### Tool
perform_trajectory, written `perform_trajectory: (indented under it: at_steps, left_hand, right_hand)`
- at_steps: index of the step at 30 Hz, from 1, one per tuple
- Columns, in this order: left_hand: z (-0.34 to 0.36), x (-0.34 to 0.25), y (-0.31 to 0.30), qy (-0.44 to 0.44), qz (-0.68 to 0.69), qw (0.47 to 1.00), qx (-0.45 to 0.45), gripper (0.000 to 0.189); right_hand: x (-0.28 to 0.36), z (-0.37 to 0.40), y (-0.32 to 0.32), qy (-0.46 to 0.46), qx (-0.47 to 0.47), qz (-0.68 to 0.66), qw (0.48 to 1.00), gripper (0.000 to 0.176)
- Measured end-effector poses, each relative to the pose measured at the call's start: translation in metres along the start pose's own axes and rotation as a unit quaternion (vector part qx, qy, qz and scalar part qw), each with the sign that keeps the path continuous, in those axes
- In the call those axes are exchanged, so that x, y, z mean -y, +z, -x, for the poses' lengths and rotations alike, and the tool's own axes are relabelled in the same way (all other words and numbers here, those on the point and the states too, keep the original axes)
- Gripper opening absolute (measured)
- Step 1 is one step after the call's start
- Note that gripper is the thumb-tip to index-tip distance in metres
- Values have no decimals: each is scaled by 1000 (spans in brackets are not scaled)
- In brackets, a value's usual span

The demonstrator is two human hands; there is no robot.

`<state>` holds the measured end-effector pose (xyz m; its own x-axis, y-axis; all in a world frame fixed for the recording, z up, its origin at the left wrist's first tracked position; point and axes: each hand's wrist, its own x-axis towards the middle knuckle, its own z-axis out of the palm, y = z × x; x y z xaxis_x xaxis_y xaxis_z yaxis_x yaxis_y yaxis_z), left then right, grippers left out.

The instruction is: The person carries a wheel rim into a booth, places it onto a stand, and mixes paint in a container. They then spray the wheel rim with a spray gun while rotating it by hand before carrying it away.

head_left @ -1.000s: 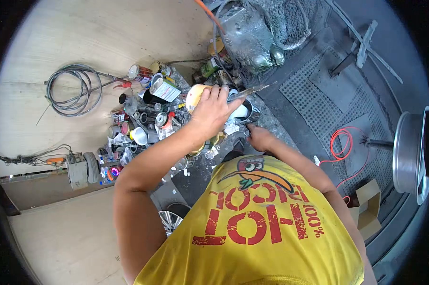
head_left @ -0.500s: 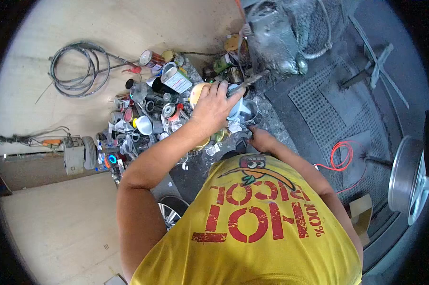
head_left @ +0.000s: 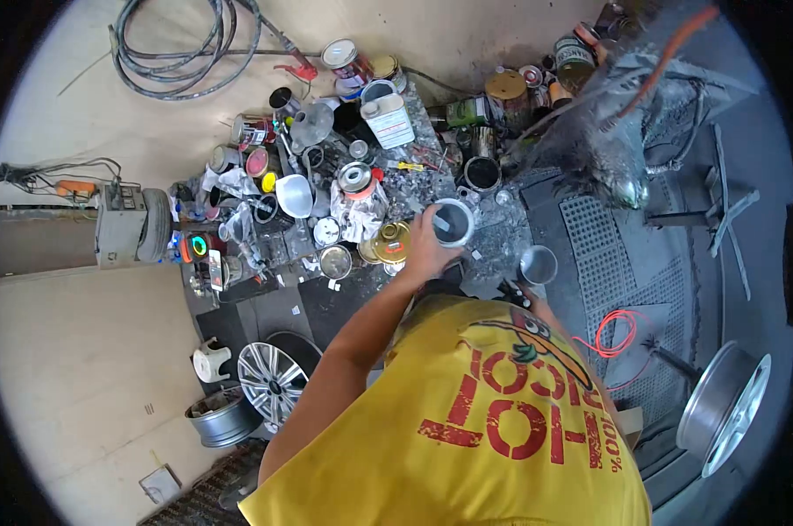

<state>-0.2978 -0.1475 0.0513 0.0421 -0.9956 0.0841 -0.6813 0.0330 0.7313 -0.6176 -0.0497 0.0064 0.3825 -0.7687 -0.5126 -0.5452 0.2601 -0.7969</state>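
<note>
My left hand [head_left: 433,249] is closed on the rim of a round, white-rimmed cup [head_left: 468,230], whose inside looks grey with a pale strip in it. Low in front of my shirt, my right hand [head_left: 533,303] shows only in part, closed round a dark object [head_left: 512,293] too hidden to name. A clear, round cup [head_left: 539,265] is right beside that hand. Left of my left hand are a gold can lid [head_left: 391,242] and an open tin [head_left: 335,261]. A dark open can [head_left: 482,174] stands beyond the white-rimmed cup.
Cans, a white scoop-like container [head_left: 295,196] and a white jug [head_left: 388,123] crowd the stained bench [head_left: 493,250]. Wrapped equipment [head_left: 620,162] hangs at the upper right. Wheel rims [head_left: 272,379] and an orange hose [head_left: 609,331] lie lower down.
The view has shifted. My left hand has moved off the top of the cups to one cup's rim. The yellowish lid or container near it no longer shows there; a clear cup shows by my right hand.
</note>
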Motion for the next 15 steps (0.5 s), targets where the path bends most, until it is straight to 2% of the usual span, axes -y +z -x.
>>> perform_trajectory:
  at_steps: [5,7,9,11,13,14,15]
  left_hand:
    - [-41,62,-3,-63,-51,993,-87,93]
    - [-58,82,-8,-87,-32,991,-100,90]
    - [-75,98,-7,-103,-33,985,-134,88]
    - [-82,109,-6,-136,-33,983,-120,87]
    - [-84,127,-2,-136,-21,983,-122,86]
    - [-83,129,-7,-160,15,982,-102,84]
    - [-78,140,-7,-127,29,986,-104,81]
  right_hand:
    - [-29,19,19,7,-94,-46,994,55]
    - [-48,25,26,20,-123,-69,990,51]
    - [-71,28,31,81,-127,-138,979,48]
    - [-69,26,32,155,-125,-281,939,45]
    - [-41,32,29,159,-149,-43,975,56]
    - [-15,31,28,194,-149,-56,968,55]
    - [-9,29,28,157,-154,-56,974,54]
